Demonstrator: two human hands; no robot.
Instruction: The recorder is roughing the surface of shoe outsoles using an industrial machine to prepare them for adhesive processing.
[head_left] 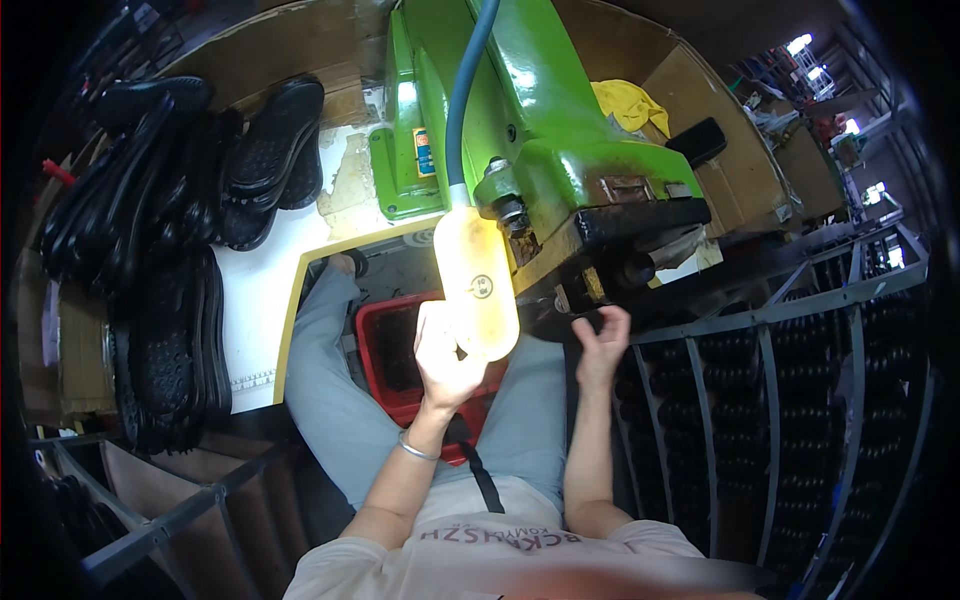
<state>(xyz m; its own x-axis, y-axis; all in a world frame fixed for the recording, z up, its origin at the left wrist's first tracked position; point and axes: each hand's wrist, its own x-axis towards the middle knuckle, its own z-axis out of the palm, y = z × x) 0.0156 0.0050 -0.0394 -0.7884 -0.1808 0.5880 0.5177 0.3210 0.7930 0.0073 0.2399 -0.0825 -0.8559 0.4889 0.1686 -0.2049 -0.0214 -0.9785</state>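
Note:
A lit, rounded yellow-white lamp [478, 280] hangs on a blue-grey flexible neck [456, 130] in front of a green machine [550, 80]. My left hand [447, 360] is just beneath it, washed out by the glare. Its fingers curl closed, partly behind the lamp, and what they hold is hidden. To the right, my right hand [603, 347] is raised below the dark machine head [630, 235], thumb and bent fingers apart with nothing visible between them. Dark machine parts and shadow lie between the hands, too dim to make out.
Black shoe soles [165, 340] are piled on the white, yellow-edged table [250, 300] at left. Between my knees sits a red bin [385, 375]. A metal rack [770, 420] of dark soles stands at right. A yellow cloth [630, 104] lies behind the machine, near cardboard [735, 170].

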